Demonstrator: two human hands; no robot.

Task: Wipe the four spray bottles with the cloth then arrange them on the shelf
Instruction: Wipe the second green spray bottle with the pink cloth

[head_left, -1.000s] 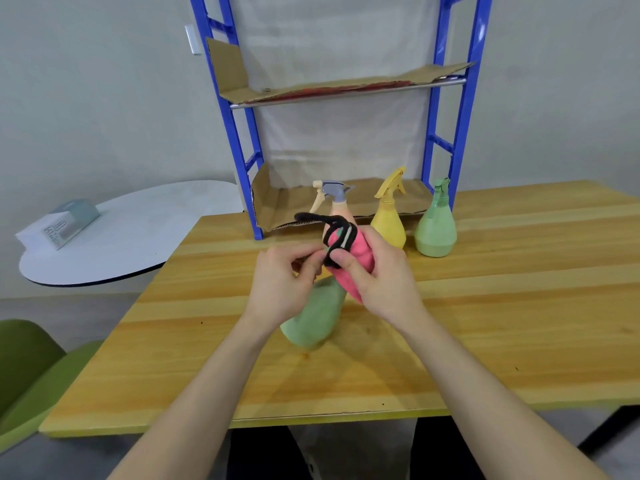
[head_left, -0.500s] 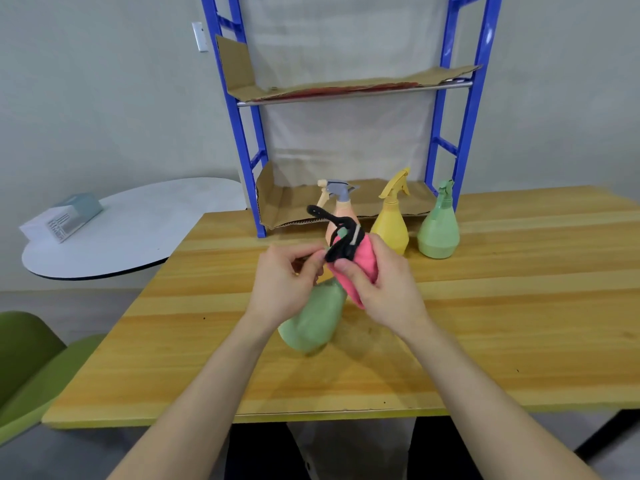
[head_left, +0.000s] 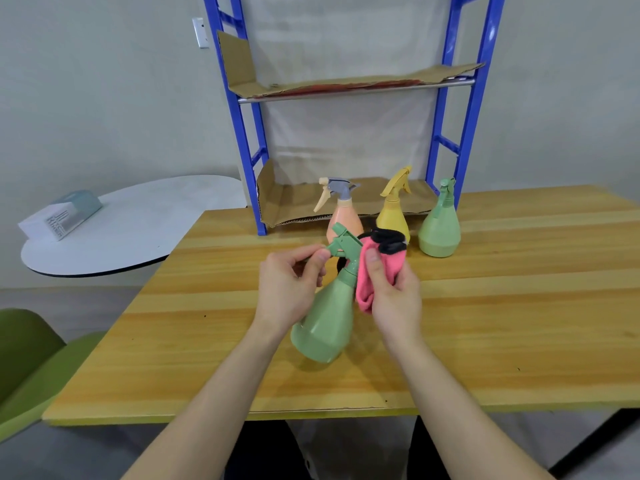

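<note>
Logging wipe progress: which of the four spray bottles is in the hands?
The nearer green bottle, tilted, held at its trigger by the left hand. The peach, yellow and other green bottles stand untouched before the shelf.

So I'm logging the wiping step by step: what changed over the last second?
The right hand drew the pink cloth off the held green bottle's spray head, now uncovered, to its neck. The left hand shifted to pinch the trigger. The peach, yellow and second green bottle stayed put.

Three bottles [head_left: 393,211] on table [head_left: 519,271], seemingly just before shelf [head_left: 346,202].
</note>
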